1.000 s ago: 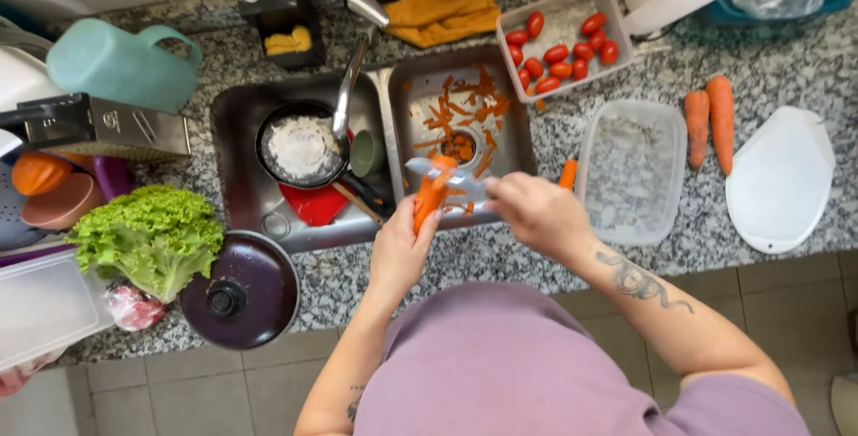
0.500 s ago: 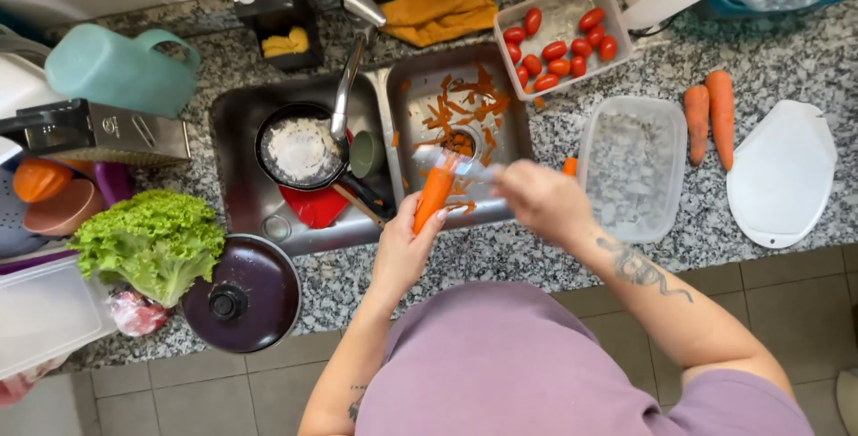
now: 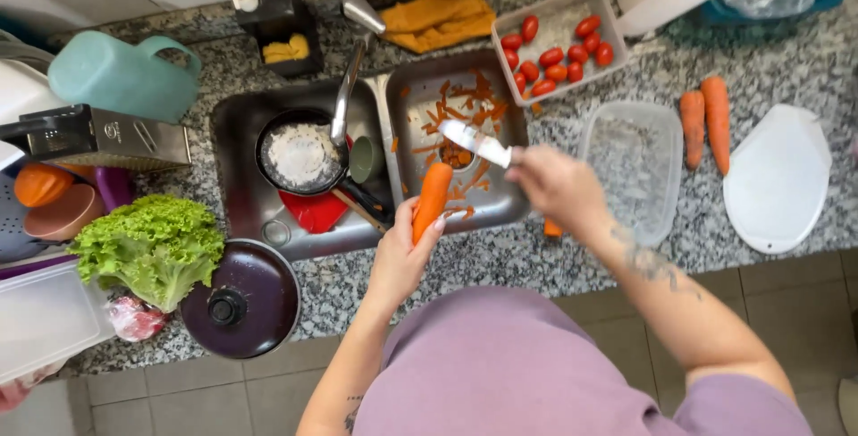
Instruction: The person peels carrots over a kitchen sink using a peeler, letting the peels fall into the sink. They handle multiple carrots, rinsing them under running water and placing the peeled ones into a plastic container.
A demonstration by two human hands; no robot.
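Two hands work over the sink (image 3: 500, 213): left hand (image 3: 400, 257) fingers grip one carrot (image 3: 432, 200), right hand (image 3: 556, 188) clenches one peeler (image 3: 475, 142). Two more carrots (image 3: 704, 121) lie on the desk (image 3: 769, 61).

An orange carrot (image 3: 432, 201) stands tilted over the sink, a pale-bladed peeler (image 3: 474, 142) just above its tip.

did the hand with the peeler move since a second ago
Yes. The right hand with the peeler has shifted to the right along the sink front edge, towards the clear plastic tub, and the peeler has lifted off the carrot.
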